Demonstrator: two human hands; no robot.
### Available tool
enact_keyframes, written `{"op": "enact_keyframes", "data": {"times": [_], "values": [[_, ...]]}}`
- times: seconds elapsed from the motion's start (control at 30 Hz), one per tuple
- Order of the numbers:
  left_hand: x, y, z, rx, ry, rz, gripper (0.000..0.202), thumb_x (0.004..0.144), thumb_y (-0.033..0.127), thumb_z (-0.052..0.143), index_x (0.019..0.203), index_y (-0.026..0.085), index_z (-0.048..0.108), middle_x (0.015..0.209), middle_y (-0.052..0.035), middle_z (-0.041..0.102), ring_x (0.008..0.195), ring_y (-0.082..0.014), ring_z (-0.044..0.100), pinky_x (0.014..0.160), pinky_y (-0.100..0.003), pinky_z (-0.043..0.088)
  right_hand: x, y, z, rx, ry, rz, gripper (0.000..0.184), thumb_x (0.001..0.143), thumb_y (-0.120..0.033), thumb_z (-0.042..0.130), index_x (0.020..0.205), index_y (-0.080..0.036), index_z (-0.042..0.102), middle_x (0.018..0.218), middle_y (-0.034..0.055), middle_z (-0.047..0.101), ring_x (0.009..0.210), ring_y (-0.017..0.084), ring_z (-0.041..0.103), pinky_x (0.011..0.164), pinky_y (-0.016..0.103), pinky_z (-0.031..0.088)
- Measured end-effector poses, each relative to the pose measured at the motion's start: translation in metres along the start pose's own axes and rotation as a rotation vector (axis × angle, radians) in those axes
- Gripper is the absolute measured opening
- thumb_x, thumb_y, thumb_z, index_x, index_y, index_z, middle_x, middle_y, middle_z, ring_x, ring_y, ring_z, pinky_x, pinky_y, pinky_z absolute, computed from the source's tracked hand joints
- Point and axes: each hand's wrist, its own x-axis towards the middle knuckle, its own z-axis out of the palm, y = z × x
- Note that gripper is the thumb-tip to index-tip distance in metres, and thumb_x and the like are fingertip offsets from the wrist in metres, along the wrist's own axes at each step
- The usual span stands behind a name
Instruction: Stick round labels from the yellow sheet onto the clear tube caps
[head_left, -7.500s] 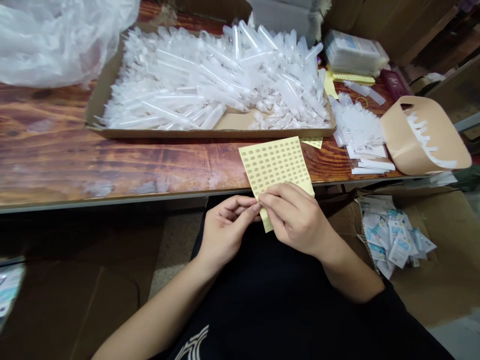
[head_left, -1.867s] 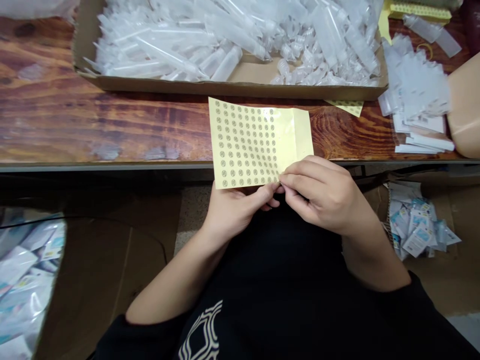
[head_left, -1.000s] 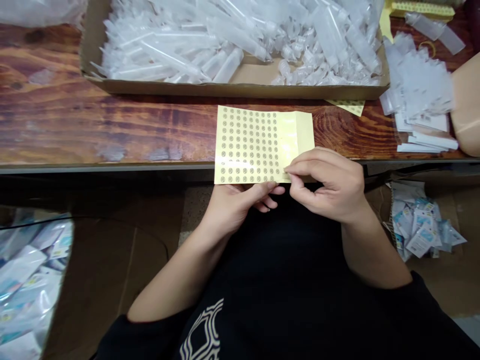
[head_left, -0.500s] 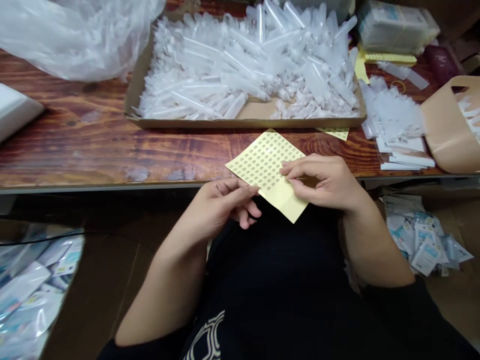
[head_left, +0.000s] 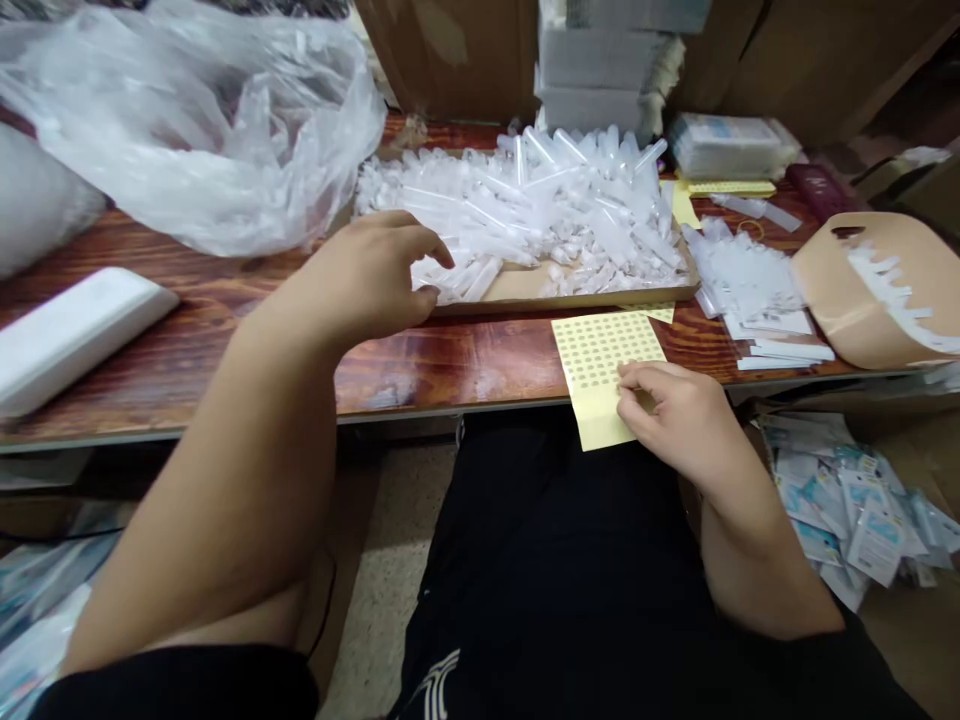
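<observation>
My right hand (head_left: 679, 415) pinches the lower right part of a yellow sheet of small round stickers (head_left: 600, 362), which lies over the front edge of the wooden table (head_left: 225, 340). My left hand (head_left: 375, 275) hovers above the left end of a shallow cardboard tray (head_left: 570, 298) heaped with clear plastic tubes (head_left: 540, 205). Its fingers are curled downward and apart, with nothing in them. The fingertips are just over the nearest tubes.
A crumpled clear plastic bag (head_left: 202, 120) lies at the back left and a white flat block (head_left: 75, 330) at the left. Small clear sleeves (head_left: 742, 285) and a tan holder (head_left: 862, 290) sit at the right. Packets (head_left: 847, 510) fill a box below.
My left hand let go of the sticker sheet and moved up and forward over the tray of tubes. The right hand alone now holds the sheet. The camera tilted up.
</observation>
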Motion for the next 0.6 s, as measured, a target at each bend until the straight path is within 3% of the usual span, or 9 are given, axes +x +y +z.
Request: {"op": "enact_keyframes", "data": {"times": [0.13, 0.27, 0.4, 0.6], "values": [[0.022, -0.012, -0.002, 0.11, -0.157, -0.048, 0.038, 0.077, 0.015, 0.066, 0.112, 0.021, 0.079, 0.107, -0.0106, 0.076, 0.097, -0.0294, 0.066, 0.089, -0.04, 0.052, -0.001, 0.001, 0.01, -0.006, 0.103, 0.0, 0.02, 0.084, -0.014, 0.056, 0.073, -0.019, 0.071, 0.09, 0.0091, 0.081, 0.074, 0.024, 0.078, 0.061, 0.031, 0.059], [0.024, -0.017, -0.003, 0.101, -0.171, -0.098, 0.027, 0.078, 0.019, 0.067, 0.101, 0.022, 0.081, 0.092, -0.0084, 0.076, 0.082, -0.026, 0.063, 0.081, -0.037, 0.05, -0.001, 0.003, 0.018, 0.092, 0.182, -0.047, 0.018, 0.087, -0.015, 0.057, 0.08, -0.02, 0.074, 0.101, 0.0094, 0.082, 0.086, 0.024, 0.081, 0.069, 0.032, 0.064], [0.021, -0.015, -0.005, -0.03, -0.144, -0.15, 0.03, 0.084, 0.032, 0.07, 0.108, 0.017, 0.077, 0.098, -0.0092, 0.077, 0.082, -0.0244, 0.063, 0.084, -0.036, 0.049, 0.0, 0.002, 0.021, 0.134, 0.294, -0.138, 0.015, 0.088, -0.013, 0.06, 0.086, -0.018, 0.074, 0.108, 0.0134, 0.081, 0.097, 0.026, 0.08, 0.086, 0.04, 0.065], [0.026, 0.006, 0.004, -0.092, -0.123, -0.289, 0.05, 0.087, 0.046, 0.069, 0.124, 0.013, 0.065, 0.111, -0.0141, 0.075, 0.101, -0.0313, 0.068, 0.09, -0.038, 0.05, 0.005, -0.005, 0.019, 0.125, 0.41, -0.211, 0.015, 0.086, -0.008, 0.064, 0.089, -0.019, 0.072, 0.103, 0.01, 0.082, 0.091, 0.024, 0.08, 0.081, 0.039, 0.062]]}}
